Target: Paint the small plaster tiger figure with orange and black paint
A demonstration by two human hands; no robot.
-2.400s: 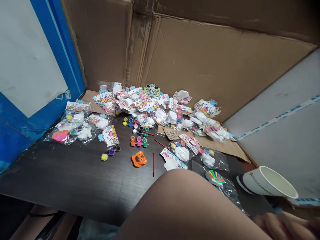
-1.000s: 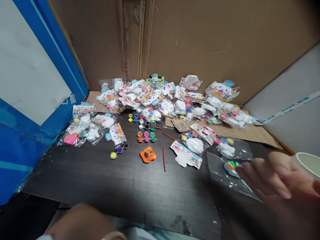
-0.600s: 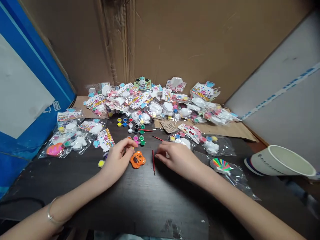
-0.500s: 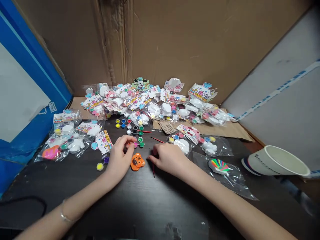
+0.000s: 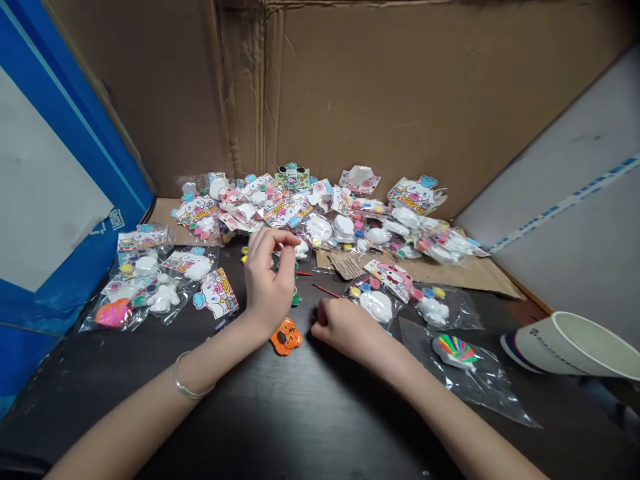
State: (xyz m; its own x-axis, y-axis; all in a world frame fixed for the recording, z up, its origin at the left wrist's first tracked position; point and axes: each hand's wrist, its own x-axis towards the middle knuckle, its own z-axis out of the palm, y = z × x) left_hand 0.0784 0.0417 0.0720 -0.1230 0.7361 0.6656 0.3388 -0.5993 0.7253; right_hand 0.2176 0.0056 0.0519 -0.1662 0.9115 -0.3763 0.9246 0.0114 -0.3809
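My left hand (image 5: 270, 273) is raised over the small paint pots, thumb and fingers curled toward each other with a gap between the tips; nothing shows in it. It hides most of the pots. Just below it, an orange painted figure (image 5: 287, 337) with dark marks lies on the dark table (image 5: 280, 413). To its right my right hand (image 5: 340, 323) is closed in a loose fist, and what its fingers hold, if anything, is hidden. Two red brushes, one (image 5: 327, 291) above my right hand and another (image 5: 303, 273) beside the pots, lie on the table.
Bagged white figures with paint pots (image 5: 320, 229) pile along the cardboard wall (image 5: 350, 87). More bags (image 5: 163, 297) lie at the left. A rainbow-painted piece (image 5: 456, 350) on clear plastic and a large white paper cup (image 5: 565, 343) stand at the right.
My left hand has risen and moved forward over the paint pots. My right hand's fingers have curled in further. The whole view has shifted slightly.
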